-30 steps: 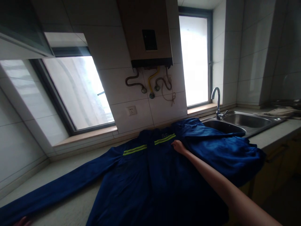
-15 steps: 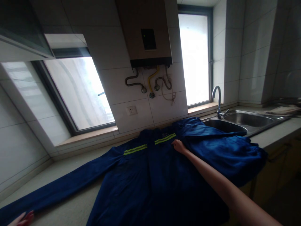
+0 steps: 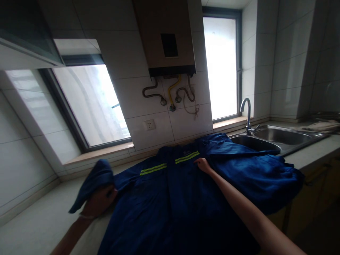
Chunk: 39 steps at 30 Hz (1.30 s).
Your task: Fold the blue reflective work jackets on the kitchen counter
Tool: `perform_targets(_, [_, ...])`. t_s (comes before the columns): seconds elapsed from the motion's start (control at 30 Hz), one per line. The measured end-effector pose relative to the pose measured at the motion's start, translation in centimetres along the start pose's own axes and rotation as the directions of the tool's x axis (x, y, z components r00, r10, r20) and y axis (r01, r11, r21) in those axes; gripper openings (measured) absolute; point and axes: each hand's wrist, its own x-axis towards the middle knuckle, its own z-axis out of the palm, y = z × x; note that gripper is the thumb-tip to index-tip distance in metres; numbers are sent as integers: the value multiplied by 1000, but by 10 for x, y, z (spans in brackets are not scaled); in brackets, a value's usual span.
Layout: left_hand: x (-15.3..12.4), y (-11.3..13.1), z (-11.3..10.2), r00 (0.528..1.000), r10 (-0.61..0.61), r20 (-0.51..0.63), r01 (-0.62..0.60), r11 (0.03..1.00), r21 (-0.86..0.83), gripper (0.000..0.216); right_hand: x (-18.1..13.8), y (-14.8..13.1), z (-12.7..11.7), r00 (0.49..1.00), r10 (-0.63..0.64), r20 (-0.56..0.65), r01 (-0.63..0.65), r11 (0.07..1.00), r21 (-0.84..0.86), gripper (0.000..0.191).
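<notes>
**Blue jacket on counter, one sleeve in hand**

Left hand (image 3: 99, 202): motion-blurred, apparently gripping the sleeve (image 3: 101, 173), which is doubled back. Right hand (image 3: 203, 165): fingers curled against the jacket (image 3: 143, 202) just below a yellow-green stripe (image 3: 187, 157); cannot tell whether cloth is pinched.

Jacket lies spread, front up, on the pale counter (image 3: 32, 221), its far-right fabric reaching the sink (image 3: 288, 147).

Risks (judged): loose grip could let the sleeve twist or drop; hard pull could skew the body; sliding cloth could dip into the basin.

Room: dim, tiled; wall-mounted heater (image 3: 172, 58), two bright windows, faucet (image 3: 248, 113).
</notes>
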Motion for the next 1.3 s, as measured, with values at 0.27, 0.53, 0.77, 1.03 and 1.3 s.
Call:
perform_targets(0.27, [-18,105,29,779,571,259,-471,806,-358,45,1,-1,-5,999,31,-11,-31,998,60,43])
perform_targets(0.53, [-21,114,35,878,400,262,-211,815,-539,46,0,-6,-8,1000,20,-4,-20,997,69,41])
perform_targets(0.77, [-20,196,37,897,418,147,-277,788,-550,44,-8,-29,-23,998,-66,-15,67,995,78,39])
perform_targets(1.03, [-25,219,38,892,423,159,-287,802,-523,45,-49,-109,-41,834,-502,229,435,854,286,37])
perform_targets(1.3, [-42,215,51,889,421,179,-272,802,-532,46,-79,-136,-32,826,-510,242,493,860,129,28])
